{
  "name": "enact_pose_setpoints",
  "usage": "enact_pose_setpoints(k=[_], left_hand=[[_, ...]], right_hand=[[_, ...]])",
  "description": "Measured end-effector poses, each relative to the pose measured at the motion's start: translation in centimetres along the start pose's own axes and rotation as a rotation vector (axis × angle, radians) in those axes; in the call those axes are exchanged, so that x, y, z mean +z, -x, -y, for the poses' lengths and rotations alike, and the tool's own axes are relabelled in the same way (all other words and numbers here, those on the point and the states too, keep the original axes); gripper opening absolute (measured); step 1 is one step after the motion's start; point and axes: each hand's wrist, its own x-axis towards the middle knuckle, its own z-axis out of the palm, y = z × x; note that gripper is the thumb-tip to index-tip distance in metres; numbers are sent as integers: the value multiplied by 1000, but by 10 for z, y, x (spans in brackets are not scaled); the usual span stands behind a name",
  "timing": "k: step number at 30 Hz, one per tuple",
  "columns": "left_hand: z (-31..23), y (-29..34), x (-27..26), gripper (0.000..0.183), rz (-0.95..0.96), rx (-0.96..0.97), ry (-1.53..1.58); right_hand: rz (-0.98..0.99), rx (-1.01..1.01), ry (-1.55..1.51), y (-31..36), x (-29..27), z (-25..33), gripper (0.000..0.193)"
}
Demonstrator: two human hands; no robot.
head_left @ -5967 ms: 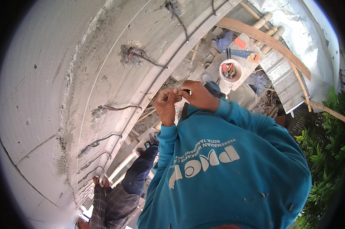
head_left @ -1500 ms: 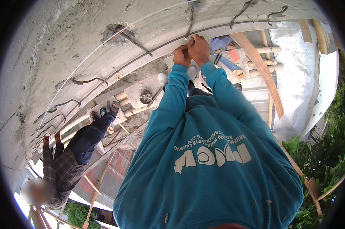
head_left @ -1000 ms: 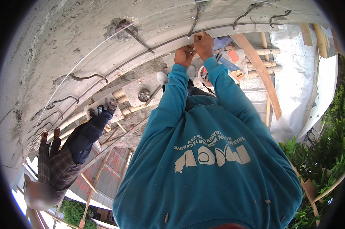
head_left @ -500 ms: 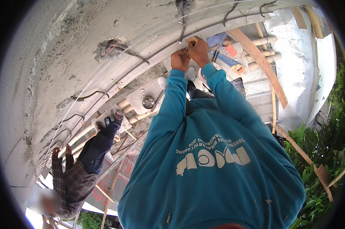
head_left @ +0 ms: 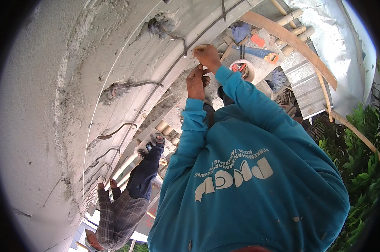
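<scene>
My left hand (head_left: 195,84) is closed, with thumb and fingers pinched on a thin wire (head_left: 194,61). Above it, my right hand (head_left: 207,56) is closed on the same wire's upper part, its knuckles bent. Both hands are just beside a long dark steel rod (head_left: 169,69) that runs along the grey concrete wall (head_left: 68,101). Bent steel bars stick out of this wall; one hooked bar (head_left: 179,39) meets the rod near my hands. The fingertips are partly hidden.
Right of my hands a white bucket (head_left: 249,72) holds red-handled tools. Behind it a handsaw (head_left: 257,53) lies on planks near a red-orange piece (head_left: 258,40). A curved wooden strip (head_left: 299,45) and bamboo poles (head_left: 290,17) are beyond. Lower left, a co-worker (head_left: 124,214) reaches to the wall.
The view has turned, so wall and co-worker appear shifted right. My hands have drawn apart: the right is now above the left, with the wire showing between them. The bucket has come into fuller view.
</scene>
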Motion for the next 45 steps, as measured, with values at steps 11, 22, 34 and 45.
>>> enact_pose_setpoints(k=[11, 22, 34, 45], left_hand=[[-30, 11, 18, 35, -307, 121, -357], [-35, 5, 8, 34, -317, 37, -456], [-38, 7, 8, 34, -310, 7, -487], [-23, 37, 1, 37, -274, 15, -543]], right_hand=[[340, 457, -894, -12, -12, -86, 31], [415, 550, -1348, -31, 46, -64, 33], [237, 659, -1865, -49, 117, -89, 23], [95, 753, -1691, -47, 87, -59, 16]])
